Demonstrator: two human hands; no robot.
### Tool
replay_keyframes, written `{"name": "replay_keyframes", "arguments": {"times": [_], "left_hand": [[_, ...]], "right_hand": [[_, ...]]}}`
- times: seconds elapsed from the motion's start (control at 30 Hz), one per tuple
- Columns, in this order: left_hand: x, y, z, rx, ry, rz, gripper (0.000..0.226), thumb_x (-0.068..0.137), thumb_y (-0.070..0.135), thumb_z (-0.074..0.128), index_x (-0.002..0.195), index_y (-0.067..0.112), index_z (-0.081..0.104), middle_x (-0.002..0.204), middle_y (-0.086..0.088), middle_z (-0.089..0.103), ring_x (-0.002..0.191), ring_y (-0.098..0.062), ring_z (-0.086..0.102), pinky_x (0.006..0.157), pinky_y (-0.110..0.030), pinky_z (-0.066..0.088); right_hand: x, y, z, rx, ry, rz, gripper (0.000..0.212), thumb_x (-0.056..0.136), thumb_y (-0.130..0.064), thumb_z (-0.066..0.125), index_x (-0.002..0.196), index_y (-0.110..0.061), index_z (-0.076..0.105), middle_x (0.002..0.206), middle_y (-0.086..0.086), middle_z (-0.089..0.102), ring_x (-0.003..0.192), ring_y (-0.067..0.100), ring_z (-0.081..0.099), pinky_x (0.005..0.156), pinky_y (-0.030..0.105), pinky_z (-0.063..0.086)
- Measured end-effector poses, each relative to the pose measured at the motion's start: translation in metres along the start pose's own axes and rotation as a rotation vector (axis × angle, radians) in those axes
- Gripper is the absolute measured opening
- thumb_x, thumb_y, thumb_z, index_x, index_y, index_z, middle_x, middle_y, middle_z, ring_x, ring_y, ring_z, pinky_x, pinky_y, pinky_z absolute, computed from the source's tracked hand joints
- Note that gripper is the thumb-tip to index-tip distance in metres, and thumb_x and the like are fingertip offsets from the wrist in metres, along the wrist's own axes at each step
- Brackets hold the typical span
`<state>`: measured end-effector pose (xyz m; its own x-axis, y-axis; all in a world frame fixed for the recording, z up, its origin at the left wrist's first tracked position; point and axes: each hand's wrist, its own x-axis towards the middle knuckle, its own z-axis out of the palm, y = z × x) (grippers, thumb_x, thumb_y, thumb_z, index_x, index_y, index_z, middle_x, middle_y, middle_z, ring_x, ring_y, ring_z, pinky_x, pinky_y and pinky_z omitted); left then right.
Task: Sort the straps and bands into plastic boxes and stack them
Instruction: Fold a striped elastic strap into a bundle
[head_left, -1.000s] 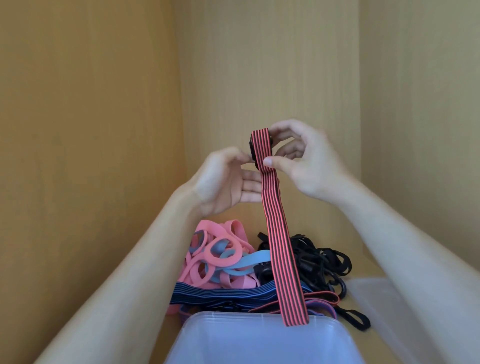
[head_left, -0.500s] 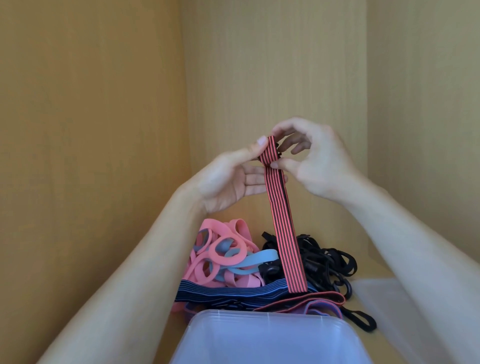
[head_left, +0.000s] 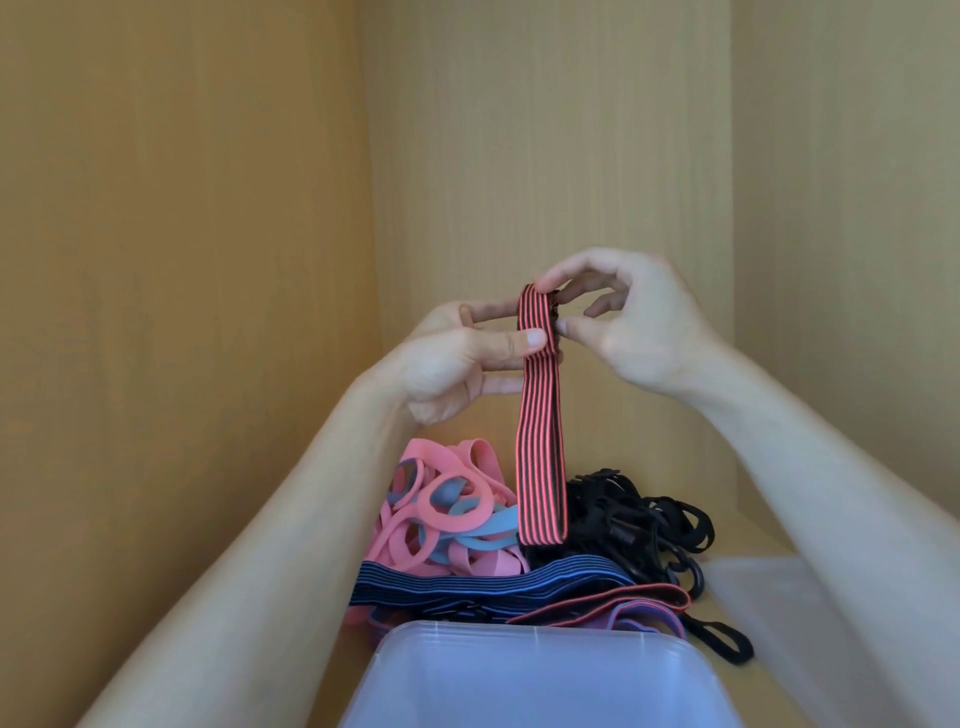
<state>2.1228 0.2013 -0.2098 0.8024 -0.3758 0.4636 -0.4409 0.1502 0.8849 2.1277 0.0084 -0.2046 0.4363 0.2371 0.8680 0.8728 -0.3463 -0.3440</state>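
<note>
Both hands hold a red-and-black striped strap (head_left: 540, 457) up in front of the back wall. My left hand (head_left: 457, 358) pinches its folded top between thumb and fingers. My right hand (head_left: 628, 317) grips the same rolled top from the right. The loose end hangs down over a pile: pink and light-blue rubber bands (head_left: 441, 509), black straps with hooks (head_left: 634, 514), and a blue striped strap (head_left: 483, 584) in front. A clear plastic box (head_left: 530, 675) sits at the bottom edge, below the pile.
Wooden walls close in on the left (head_left: 182, 312), back and right. A second clear plastic piece (head_left: 753, 587) lies on the shelf at the right, partly behind my right forearm. A black loop (head_left: 722, 636) trails from the pile toward it.
The strap's hanging end has risen from the box rim to above the pile as more of it is folded at the top. My left thumb has come onto the fold.
</note>
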Motion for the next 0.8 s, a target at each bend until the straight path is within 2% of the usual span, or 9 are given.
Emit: {"name": "replay_keyframes", "arguments": {"times": [0.13,0.27,0.37,0.47,0.6,0.67,0.73,0.8], "left_hand": [[-0.0012,-0.0012,0.0018,0.067,-0.005,0.000,0.057,0.077,0.004,0.072,0.132,-0.004,0.057,0.118,-0.016,0.071,0.095,-0.027,0.074,0.080,-0.039,0.063],[-0.0023,-0.0005,0.0031,0.065,0.045,0.002,0.065,0.076,-0.004,0.072,0.138,-0.002,0.050,0.120,-0.020,0.067,0.092,-0.025,0.073,0.074,-0.037,0.064],[-0.0020,0.0022,0.0029,0.085,0.067,0.012,0.069,0.075,-0.009,0.072,0.139,0.000,0.048,0.129,-0.025,0.064,0.107,-0.034,0.070,0.087,-0.045,0.057],[-0.0027,0.0041,0.0042,0.104,0.062,0.010,0.072,0.071,-0.008,0.074,0.138,0.000,0.050,0.120,-0.022,0.068,0.113,-0.037,0.068,0.091,-0.048,0.054],[-0.0029,0.0025,0.0044,0.145,0.043,-0.002,0.061,0.080,-0.014,0.070,0.137,0.002,0.052,0.109,-0.018,0.070,0.109,-0.036,0.070,0.092,-0.049,0.055],[-0.0027,0.0019,0.0048,0.164,0.041,-0.002,0.061,0.081,-0.015,0.069,0.136,0.003,0.052,0.106,-0.018,0.072,0.105,-0.033,0.072,0.090,-0.046,0.056],[-0.0023,0.0005,0.0048,0.166,0.035,-0.001,0.061,0.082,-0.016,0.069,0.136,0.006,0.051,0.105,-0.020,0.071,0.103,-0.034,0.072,0.089,-0.043,0.058],[-0.0022,-0.0005,0.0056,0.150,0.017,-0.004,0.055,0.085,-0.015,0.067,0.132,0.006,0.050,0.105,-0.026,0.070,0.100,-0.036,0.072,0.089,-0.043,0.060]], "right_hand": [[0.0006,0.0011,0.0008,-0.018,0.004,0.004,0.040,0.078,0.003,0.075,0.091,-0.035,0.071,0.109,-0.012,0.073,0.103,0.006,0.063,0.091,0.039,0.052],[0.0010,0.0017,0.0032,-0.023,0.045,0.003,0.045,0.076,0.004,0.076,0.095,-0.035,0.065,0.115,-0.014,0.066,0.103,0.002,0.060,0.084,0.026,0.050],[0.0026,0.0044,0.0024,0.029,0.069,0.072,0.041,0.081,0.002,0.074,0.106,-0.028,0.060,0.121,-0.007,0.060,0.098,0.002,0.060,0.083,0.024,0.049],[0.0029,0.0042,0.0000,0.211,0.042,0.174,0.033,0.089,-0.008,0.071,0.118,-0.019,0.059,0.120,-0.002,0.063,0.093,0.007,0.062,0.083,0.026,0.048],[0.0014,0.0031,0.0013,0.212,-0.030,0.214,0.040,0.089,-0.022,0.075,0.126,-0.018,0.061,0.107,-0.005,0.067,0.077,-0.006,0.063,0.068,0.011,0.046],[0.0010,0.0027,0.0017,0.208,-0.047,0.230,0.041,0.088,-0.021,0.076,0.126,-0.021,0.061,0.106,-0.004,0.069,0.078,-0.002,0.065,0.068,0.012,0.046],[0.0011,0.0018,0.0015,0.197,-0.043,0.220,0.036,0.086,-0.018,0.078,0.117,-0.027,0.062,0.104,-0.006,0.070,0.084,0.004,0.066,0.074,0.018,0.051],[0.0015,0.0006,0.0017,0.176,-0.001,0.190,0.036,0.083,-0.015,0.080,0.110,-0.029,0.062,0.101,-0.008,0.069,0.083,0.004,0.067,0.081,0.021,0.055]]}}
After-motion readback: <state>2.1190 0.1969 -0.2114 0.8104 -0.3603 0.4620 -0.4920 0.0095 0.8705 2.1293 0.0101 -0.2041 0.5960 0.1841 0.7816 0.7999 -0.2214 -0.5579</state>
